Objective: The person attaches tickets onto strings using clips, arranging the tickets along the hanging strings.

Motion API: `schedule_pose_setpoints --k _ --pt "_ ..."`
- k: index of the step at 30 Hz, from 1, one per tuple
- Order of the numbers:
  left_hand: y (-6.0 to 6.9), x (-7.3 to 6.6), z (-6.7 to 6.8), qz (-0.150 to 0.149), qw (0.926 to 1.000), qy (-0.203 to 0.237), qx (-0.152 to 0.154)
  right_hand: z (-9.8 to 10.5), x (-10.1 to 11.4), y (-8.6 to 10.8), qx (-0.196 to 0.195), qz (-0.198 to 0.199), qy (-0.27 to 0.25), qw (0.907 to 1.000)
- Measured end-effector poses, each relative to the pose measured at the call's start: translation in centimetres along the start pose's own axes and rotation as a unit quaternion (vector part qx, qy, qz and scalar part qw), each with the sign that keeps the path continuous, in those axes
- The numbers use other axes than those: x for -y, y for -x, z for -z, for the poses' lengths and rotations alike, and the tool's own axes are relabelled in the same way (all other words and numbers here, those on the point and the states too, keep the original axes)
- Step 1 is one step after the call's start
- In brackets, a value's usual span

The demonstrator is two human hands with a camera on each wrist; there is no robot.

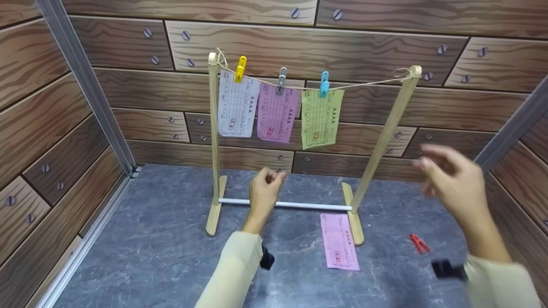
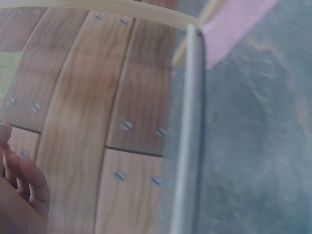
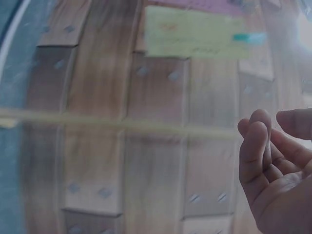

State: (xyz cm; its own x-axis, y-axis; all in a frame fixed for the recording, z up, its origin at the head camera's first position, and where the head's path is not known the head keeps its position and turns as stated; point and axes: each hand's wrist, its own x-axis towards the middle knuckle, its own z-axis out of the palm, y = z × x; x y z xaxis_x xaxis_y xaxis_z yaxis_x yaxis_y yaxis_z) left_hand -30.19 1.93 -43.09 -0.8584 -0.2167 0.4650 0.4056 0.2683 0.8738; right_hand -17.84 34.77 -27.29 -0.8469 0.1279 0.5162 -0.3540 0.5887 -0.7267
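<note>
A string runs between two wooden posts, and three paper slips hang from it. The white slip has a yellow clothespin, the pink slip a grey clothespin, the yellow-green slip a light blue clothespin. Below them my left hand hovers before the white rod, fingers loosely bent, holding nothing. To the right of the right post my right hand is raised, its fingers loosely bent and nothing between them. Another pink slip and a red clothespin lie on the table.
The drying stand has a left post, a right post and a white rod low between its wooden feet. Wood-patterned panels surround the grey marbled table at the back and sides.
</note>
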Motion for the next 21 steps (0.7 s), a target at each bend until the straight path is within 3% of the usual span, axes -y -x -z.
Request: schedule_pose_setpoints --k 3,7,15,19,21 --pt "1.4 1.4 0.1 0.022 0.9996 -0.001 0.019 0.5 -3.7 2.1 -0.005 -0.039 0.002 0.9992" --pt "3.0 2.9 -0.4 0.05 0.9965 -0.002 0.068 0.7 -8.3 4.9 -0.011 -0.092 -0.008 0.9957" --pt "5.2 4.7 -2.9 0.06 0.9893 0.004 0.133 0.9 -16.6 8.8 -0.015 -0.207 -0.03 0.9777" --pt "6.4 5.6 -4.2 0.068 0.9852 0.017 0.157 0.7 -20.4 10.3 -0.012 -0.256 0.033 0.966" --pt "7.0 6.1 -4.8 0.056 0.9836 0.005 0.171 0.6 -21.8 11.0 -0.005 -0.28 0.078 0.9568"
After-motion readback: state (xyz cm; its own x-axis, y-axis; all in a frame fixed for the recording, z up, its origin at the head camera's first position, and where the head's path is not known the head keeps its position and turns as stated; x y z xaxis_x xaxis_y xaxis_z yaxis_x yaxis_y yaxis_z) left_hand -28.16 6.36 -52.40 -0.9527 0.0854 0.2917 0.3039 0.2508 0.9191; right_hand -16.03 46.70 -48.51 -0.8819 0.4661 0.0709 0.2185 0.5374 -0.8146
